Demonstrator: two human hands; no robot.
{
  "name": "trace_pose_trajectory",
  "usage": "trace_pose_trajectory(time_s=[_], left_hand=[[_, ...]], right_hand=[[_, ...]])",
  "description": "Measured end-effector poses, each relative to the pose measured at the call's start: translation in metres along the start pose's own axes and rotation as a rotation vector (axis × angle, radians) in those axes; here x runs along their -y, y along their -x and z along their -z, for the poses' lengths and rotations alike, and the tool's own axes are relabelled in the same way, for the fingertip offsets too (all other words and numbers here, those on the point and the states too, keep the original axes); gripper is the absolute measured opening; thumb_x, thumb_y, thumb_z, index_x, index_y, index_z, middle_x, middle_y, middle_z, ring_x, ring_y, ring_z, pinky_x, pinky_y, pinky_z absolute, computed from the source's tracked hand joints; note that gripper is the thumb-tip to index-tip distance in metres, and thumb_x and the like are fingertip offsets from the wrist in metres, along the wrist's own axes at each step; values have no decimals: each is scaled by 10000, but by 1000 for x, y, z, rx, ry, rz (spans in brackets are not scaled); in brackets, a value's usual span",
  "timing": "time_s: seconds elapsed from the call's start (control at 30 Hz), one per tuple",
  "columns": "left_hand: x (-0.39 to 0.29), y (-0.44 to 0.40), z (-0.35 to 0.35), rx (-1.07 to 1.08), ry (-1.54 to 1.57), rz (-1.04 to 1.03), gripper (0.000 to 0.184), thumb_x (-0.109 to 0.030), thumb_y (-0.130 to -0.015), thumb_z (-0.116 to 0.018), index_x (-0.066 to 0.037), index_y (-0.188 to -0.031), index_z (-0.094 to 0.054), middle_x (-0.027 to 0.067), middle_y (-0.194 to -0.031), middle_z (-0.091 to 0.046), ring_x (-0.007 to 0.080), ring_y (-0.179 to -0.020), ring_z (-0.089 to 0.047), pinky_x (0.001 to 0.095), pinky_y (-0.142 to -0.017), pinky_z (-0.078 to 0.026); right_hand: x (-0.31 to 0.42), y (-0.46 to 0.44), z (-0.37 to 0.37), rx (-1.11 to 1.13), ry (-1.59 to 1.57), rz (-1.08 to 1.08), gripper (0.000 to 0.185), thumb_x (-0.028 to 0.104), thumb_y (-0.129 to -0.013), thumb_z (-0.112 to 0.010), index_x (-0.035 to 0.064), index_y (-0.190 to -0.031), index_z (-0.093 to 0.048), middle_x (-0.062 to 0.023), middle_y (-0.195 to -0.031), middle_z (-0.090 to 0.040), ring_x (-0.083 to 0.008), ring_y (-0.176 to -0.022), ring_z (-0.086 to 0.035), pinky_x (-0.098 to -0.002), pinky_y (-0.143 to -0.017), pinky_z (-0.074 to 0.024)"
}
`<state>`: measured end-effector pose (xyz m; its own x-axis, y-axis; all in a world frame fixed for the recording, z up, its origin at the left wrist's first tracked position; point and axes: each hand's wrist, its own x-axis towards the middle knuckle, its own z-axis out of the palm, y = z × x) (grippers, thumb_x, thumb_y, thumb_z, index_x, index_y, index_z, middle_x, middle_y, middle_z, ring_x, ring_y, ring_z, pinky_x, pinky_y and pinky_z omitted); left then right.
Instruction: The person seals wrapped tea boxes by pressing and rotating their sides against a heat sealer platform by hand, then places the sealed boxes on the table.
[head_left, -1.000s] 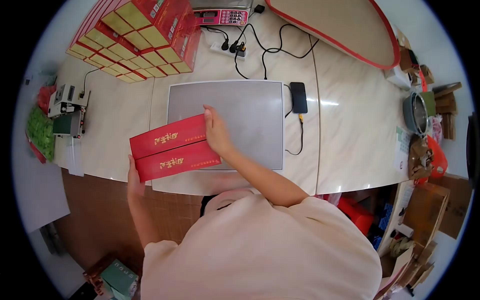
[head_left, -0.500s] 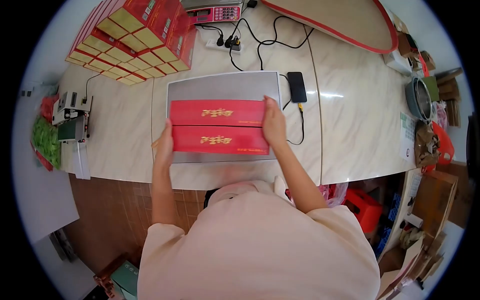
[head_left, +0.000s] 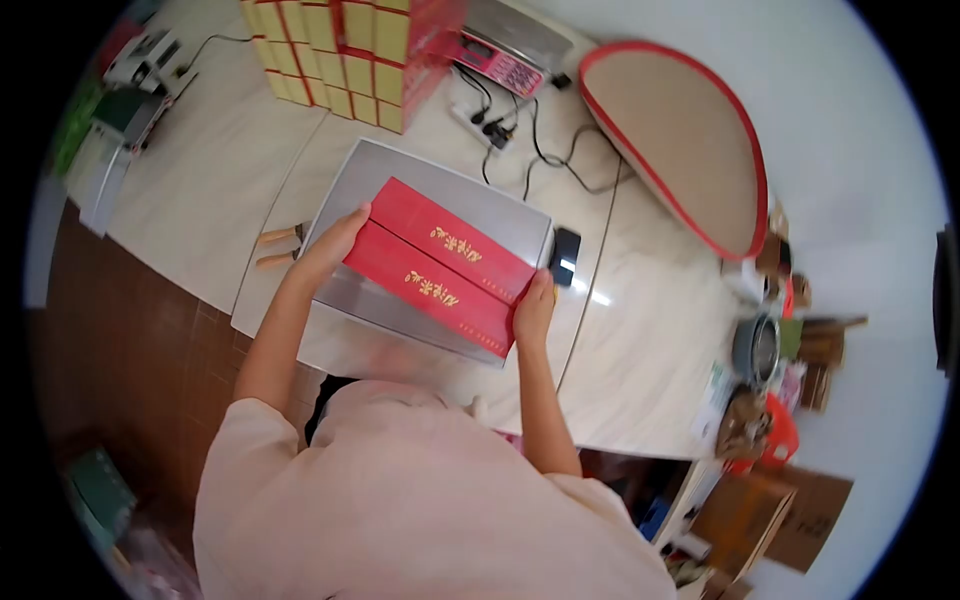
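Two long red boxes [head_left: 428, 285] with gold lettering lie side by side between my hands, over a flat grey panel [head_left: 385, 165] with a pale rim. My left hand [head_left: 338, 243] grips their left ends, its fingers closed against them. At the opposite ends my right hand [head_left: 533, 310] presses in, thumb on top. Whether the boxes touch the panel I cannot tell. A tool with two tan handles [head_left: 278, 260] sticks out beside the panel near my left hand. Close to my right hand lies a black phone [head_left: 566, 256].
A stack of red and yellow boxes [head_left: 375, 70] stands at the back. Beside it are a scale with a pink keypad [head_left: 500, 65], a power strip [head_left: 480, 125] with black cables, and a red-rimmed tan board [head_left: 680, 140]. A small machine [head_left: 130, 110] sits at far left.
The whole view has turned clockwise and shifted. Both hands still hold the red boxes over the panel, and the tan-handled tool shows more plainly on the left.
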<state>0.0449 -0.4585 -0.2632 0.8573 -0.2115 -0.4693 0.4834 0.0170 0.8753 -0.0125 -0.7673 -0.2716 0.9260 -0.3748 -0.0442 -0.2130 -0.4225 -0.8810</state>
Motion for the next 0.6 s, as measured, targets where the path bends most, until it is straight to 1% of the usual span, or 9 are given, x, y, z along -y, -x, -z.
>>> trace_pose_trajectory(time_s=[0.13, 0.2, 0.23, 0.3, 0.33, 0.4, 0.47, 0.5, 0.6], left_hand=[[-3, 4, 12, -62, -12, -41, 600, -490, -994, -319, -8, -1304, -500, 109, -1301, -540, 193, -1208, -486, 306, -1025, -334], [4, 9, 11, -257, -66, -157, 554, -436, -1006, -327, -3, -1309, -493, 113, -1320, -524, 188, -1238, -459, 307, -1028, -332], [9, 15, 15, -281, -44, -159, 554, -436, -1006, -327, -3, -1309, -493, 113, -1320, -524, 188, -1238, -459, 307, -1028, -332], [22, 27, 17, -495, 159, -406, 485, -377, -1007, -359, -11, -1295, -494, 103, -1319, -512, 179, -1240, -457, 310, -1012, -343], [21, 41, 11, -498, 169, -399, 485, -377, -1007, -359, -11, -1295, -494, 103, -1319, -512, 179, -1240, -457, 310, -1012, -343], [16, 82, -7, -801, 348, -476, 415, -320, -997, -391, -37, -1287, -481, 75, -1307, -499, 174, -1192, -483, 315, -991, -356], [52, 95, -24, -879, 322, -444, 461, -390, -991, -378, -70, -1322, -410, 63, -1325, -442, 182, -1253, -412, 341, -1035, -324], [69, 103, -39, -816, 329, -395, 471, -378, -991, -382, -74, -1350, -375, 61, -1339, -416, 185, -1255, -408, 335, -1035, -320], [102, 113, -89, -499, 400, -244, 539, -301, -991, -378, -84, -1460, -224, 78, -1457, -289, 202, -1304, -358, 343, -1063, -296]], right_hand=[[11, -1, -8, 53, 72, 36, 453, 332, -1005, -313, -48, -1125, -529, -266, -1065, -579, -403, -1013, -539, -416, -893, -406], [17, -11, -5, -1, 205, 153, 401, 300, -995, -368, -38, -1134, -534, -255, -1081, -572, -367, -1037, -533, -413, -910, -397], [40, -14, -4, 5, 156, 96, 356, 262, -992, -396, -28, -1136, -544, -235, -1114, -564, -337, -1071, -519, -397, -926, -387], [72, -32, -4, 57, 91, 355, 362, 262, -1000, -385, -33, -1145, -537, -227, -1104, -591, -327, -1056, -548, -380, -910, -405], [91, -38, -7, 65, 101, 355, 362, 262, -1000, -385, -33, -1145, -537, -227, -1104, -591, -327, -1056, -548, -380, -910, -405], [126, -52, -19, 365, 72, 389, 356, 256, -1004, -390, -40, -1144, -528, -210, -1086, -622, -315, -1039, -580, -371, -901, -421], [138, -68, -44, 593, 112, 466, 453, 387, -1009, -365, 12, -1201, -534, -171, -1096, -634, -237, -1038, -587, -313, -913, -416], [136, -78, -60, 611, 109, 465, 453, 387, -1009, -365, 12, -1201, -534, -171, -1096, -634, -237, -1038, -587, -313, -913, -416], [108, -100, -104, 976, 165, 191, 615, 522, -968, -372, -6, -1224, -558, -139, -1125, -636, -216, -1027, -590, -311, -934, -415]])
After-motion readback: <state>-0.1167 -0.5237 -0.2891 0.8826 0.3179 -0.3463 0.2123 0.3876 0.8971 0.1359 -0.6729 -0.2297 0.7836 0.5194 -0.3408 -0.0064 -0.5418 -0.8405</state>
